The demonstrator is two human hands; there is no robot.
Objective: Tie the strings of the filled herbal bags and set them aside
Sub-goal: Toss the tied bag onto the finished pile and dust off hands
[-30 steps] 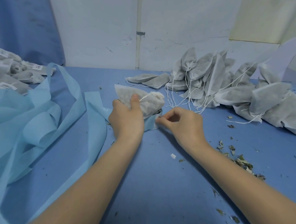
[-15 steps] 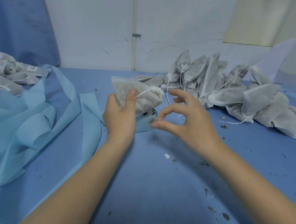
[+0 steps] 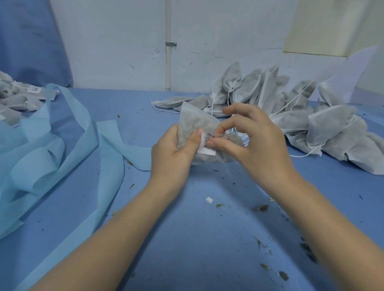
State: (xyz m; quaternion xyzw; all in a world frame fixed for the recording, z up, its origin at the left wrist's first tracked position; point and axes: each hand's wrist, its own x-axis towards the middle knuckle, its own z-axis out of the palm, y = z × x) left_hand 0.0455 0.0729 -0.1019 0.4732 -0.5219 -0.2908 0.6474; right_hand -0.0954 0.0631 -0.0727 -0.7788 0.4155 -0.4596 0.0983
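Observation:
A filled grey herbal bag (image 3: 193, 121) is held up just above the blue table, in the middle of the view. My left hand (image 3: 173, 151) grips its left side, thumb pressed on its front. A white barcode label (image 3: 205, 143) lies against the bag's front. My right hand (image 3: 253, 139) pinches that label between thumb and forefinger; its other fingers are spread above the bag. The bag's white strings (image 3: 240, 134) show faintly behind my right hand.
A heap of filled bags (image 3: 334, 128) with loose white strings lies at the back right. Labelled bags (image 3: 13, 100) lie at the far left. Light blue fabric strips (image 3: 41, 150) sprawl over the left of the blue table (image 3: 203, 246). Herb crumbs (image 3: 261, 208) dot the right.
My left hand lifted and turned the bag toward me. My right hand came in from the table and now pinches a barcode label against the bag's front.

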